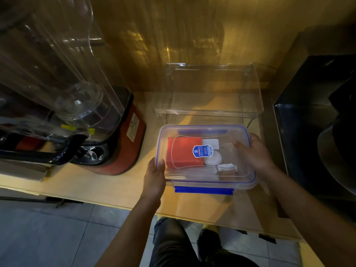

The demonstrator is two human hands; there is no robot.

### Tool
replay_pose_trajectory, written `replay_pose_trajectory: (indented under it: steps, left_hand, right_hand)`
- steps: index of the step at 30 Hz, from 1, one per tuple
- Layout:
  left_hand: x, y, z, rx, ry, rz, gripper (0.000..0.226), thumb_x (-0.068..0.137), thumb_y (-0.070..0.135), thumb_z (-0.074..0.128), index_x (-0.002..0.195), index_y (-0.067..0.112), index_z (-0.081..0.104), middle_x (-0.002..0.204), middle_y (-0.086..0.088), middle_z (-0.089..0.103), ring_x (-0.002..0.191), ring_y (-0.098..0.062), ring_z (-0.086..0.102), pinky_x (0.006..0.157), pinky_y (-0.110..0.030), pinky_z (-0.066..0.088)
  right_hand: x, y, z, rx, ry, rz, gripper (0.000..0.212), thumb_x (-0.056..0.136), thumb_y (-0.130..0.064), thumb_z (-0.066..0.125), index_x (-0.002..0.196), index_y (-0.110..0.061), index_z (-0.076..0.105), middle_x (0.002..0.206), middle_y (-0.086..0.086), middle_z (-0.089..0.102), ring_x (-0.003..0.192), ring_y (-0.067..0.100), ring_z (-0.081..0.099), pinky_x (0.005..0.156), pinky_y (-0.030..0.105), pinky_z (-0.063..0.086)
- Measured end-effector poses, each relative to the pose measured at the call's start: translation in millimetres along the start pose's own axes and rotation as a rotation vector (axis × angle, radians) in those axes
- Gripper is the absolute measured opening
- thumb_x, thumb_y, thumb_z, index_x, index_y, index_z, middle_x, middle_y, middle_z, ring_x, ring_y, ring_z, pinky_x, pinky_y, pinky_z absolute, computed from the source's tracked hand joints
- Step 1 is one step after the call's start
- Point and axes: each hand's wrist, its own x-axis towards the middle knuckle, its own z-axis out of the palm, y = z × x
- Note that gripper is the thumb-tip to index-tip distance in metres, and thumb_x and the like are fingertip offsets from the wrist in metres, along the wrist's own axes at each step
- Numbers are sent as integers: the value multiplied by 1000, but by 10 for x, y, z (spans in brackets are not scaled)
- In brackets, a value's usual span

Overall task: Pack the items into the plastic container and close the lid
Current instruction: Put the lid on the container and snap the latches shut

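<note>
A clear plastic container (248, 182) with blue-trimmed lid (204, 132) sits on the wooden counter, lid laid on top. Through the lid I see a red box (181, 153), a white round pad (212, 159), a white square packet (211, 142), a small white wrapped piece (227, 166) and a brownish item (227, 173). A blue and white sticker (202, 151) is on the lid. The blue front latch (203, 190) sticks outward. My left hand (155, 176) grips the container's left edge, thumb over the lid rim. My right hand (254, 153) holds the right edge, fingers lying on the lid.
A red and black blender (115, 143) with a clear housing stands at the left. A clear acrylic stand (210, 110) is right behind the container. A dark sink or bin (312, 132) lies to the right. The counter's front edge (115, 204) is close to my legs.
</note>
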Motion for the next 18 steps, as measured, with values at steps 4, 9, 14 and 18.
replay_pose_trajectory:
  steps: [4,9,14,18]
  left_hand:
    - [4,-75,-27,16,-4,26,34,96,36,42,126,20,46,103,9,61,89,-3,62,57,-12,50]
    - [34,-5,-31,475,43,224,52,98,27,42,146,14,26,149,-10,36,137,-25,35,111,-46,36]
    - [254,260,44,870,-2,642,57,96,39,44,145,15,30,154,-8,32,144,-23,23,117,-39,20]
    - [572,357,202,1146,-104,645,63,94,55,27,149,25,14,160,-2,13,148,-19,5,120,-37,3]
  right_hand:
    - [14,30,43,-1,29,-20,32,85,-42,58,114,-31,50,104,2,64,85,18,63,78,46,56]
    - [-2,86,22,-179,23,-143,48,87,-49,51,130,-33,37,129,5,53,108,24,57,88,50,51]
    - [32,64,15,-544,104,-406,62,90,-55,39,144,-30,21,156,2,23,139,25,27,108,49,26]
    - [143,32,47,-687,17,-380,75,85,-66,24,147,-26,12,159,-3,12,145,15,9,114,47,10]
